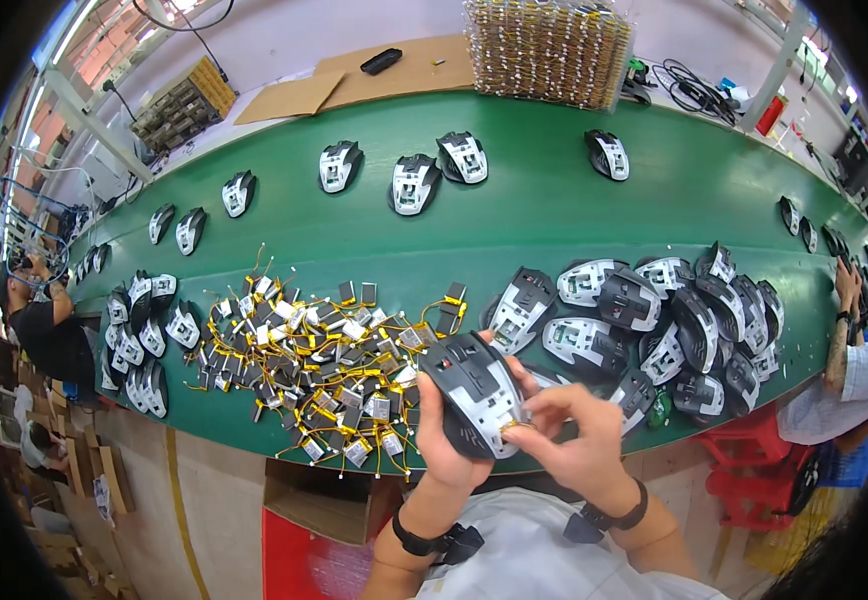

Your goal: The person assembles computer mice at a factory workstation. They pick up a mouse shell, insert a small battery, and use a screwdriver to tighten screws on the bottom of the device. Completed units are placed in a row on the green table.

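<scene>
My left hand point(444, 450) is closed round a black and silver computer mouse point(469, 385), holding it tilted above the near edge of the green bench. An opening shows in the mouse's silver panel. My right hand point(584, 440) has its thumb and forefinger pinched at the mouse's lower end. A small yellowish bit shows at those fingertips; what it belongs to is too small to tell. Just left of my hands lies a heap of flat silver-grey batteries point(354, 405) with yellow tape and thin wires. To the right, several similar mice point(594, 345) are piled together.
More mice point(416, 185) stand spaced along the green conveyor belt point(524, 200). Another group of mice point(136, 345) sits left of the batteries. A clear tray stack point(549, 55) stands at the back beside cardboard point(404, 75). Co-workers sit at both ends; red stools point(744, 440) are at right.
</scene>
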`<state>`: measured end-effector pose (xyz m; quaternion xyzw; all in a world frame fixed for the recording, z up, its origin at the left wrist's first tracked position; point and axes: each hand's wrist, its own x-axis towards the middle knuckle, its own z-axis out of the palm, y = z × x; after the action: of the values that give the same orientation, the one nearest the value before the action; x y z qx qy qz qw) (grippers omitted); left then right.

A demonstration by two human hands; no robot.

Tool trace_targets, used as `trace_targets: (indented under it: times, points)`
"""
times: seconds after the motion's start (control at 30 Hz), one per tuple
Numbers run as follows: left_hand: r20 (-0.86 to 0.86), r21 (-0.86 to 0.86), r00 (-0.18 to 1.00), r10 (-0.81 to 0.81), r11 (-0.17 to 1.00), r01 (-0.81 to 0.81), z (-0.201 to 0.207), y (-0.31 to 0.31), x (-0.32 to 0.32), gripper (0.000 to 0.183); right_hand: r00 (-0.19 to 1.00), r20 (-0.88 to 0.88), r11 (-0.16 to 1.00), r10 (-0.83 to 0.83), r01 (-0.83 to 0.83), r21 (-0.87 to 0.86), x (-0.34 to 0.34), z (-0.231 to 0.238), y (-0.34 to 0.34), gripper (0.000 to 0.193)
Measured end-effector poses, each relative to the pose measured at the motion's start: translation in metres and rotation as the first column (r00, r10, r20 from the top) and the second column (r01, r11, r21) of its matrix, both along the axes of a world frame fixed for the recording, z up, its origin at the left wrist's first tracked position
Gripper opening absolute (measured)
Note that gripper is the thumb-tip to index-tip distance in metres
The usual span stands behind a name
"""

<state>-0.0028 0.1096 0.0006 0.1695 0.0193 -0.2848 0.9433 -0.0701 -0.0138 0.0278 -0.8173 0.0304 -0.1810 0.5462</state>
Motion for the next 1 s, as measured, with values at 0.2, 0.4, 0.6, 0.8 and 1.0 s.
trace_targets:
  times: [0.2, 0.4, 0.6, 0.8, 1.0]
  points:
    - [0.069, -0.140, 0.998, -0.010, 0.990, 0.019, -0.021, 0.008, 0.010, 0.074, 0.974, 0.176, 0.986, 0.141, -0.123, -0.108, 0.001, 0.011, 0.002, 0.025]
    - [0.036, -0.099, 0.999, 0.026, 0.995, -0.022, -0.009, -0.001, 0.004, 0.072, 0.965, 0.260, 0.989, 0.021, 0.018, -0.149, 0.003, 0.003, 0.009, 0.024]
    - [-0.081, -0.060, 0.979, 0.185, 0.980, -0.190, -0.005, 0.000, 0.005, 0.068, 0.965, 0.253, 0.857, 0.064, 0.077, -0.509, -0.002, 0.000, 0.029, 0.041]
    - [-0.110, -0.090, 0.971, 0.211, 0.971, -0.221, -0.001, -0.002, 0.009, 0.067, 0.975, 0.217, 0.839, 0.039, 0.086, -0.537, -0.014, -0.009, 0.036, 0.047]
    - [-0.038, -0.036, 0.981, 0.191, 0.981, -0.192, 0.005, -0.006, 0.002, 0.069, 0.936, 0.350, 0.892, -0.033, 0.186, -0.413, -0.004, -0.016, 0.030, 0.043]
